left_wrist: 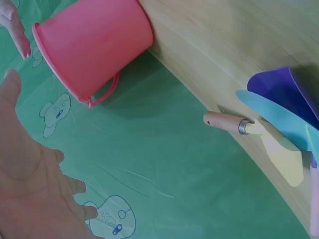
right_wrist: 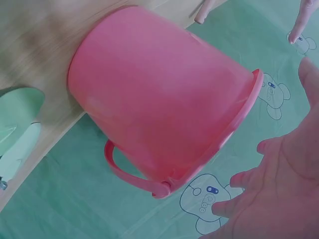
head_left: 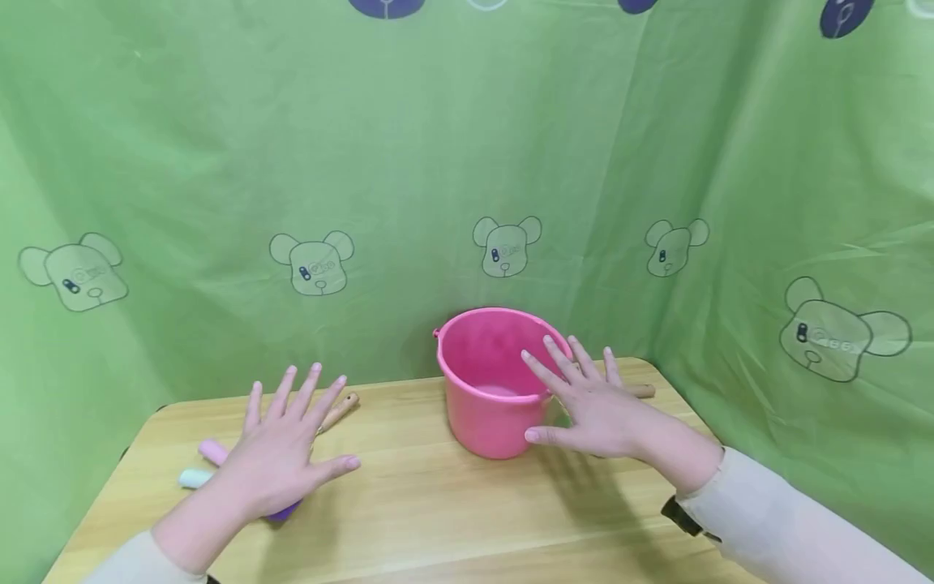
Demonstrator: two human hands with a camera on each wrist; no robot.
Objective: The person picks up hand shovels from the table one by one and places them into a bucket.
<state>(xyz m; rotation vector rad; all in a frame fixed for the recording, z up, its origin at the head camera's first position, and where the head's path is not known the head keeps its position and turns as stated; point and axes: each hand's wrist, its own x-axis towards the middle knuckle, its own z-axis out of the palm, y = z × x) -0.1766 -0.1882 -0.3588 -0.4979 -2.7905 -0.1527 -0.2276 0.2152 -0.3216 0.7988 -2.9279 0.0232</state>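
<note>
A pink bucket stands upright on the wooden table, its handle hanging down. My left hand hovers with spread fingers over small tools at the left, holding nothing. In the left wrist view these are a purple shovel blade, a light blue blade and a cream trowel with a wooden handle. My right hand, fingers also spread, is in front of the bucket's right side and covers part of it. Beyond it lie a green shovel blade and a paler green blade.
Green cloth printed with bear faces hangs behind and along both sides of the table. A pink handle and a mint handle show beside my left wrist. A wooden handle lies near the right back corner.
</note>
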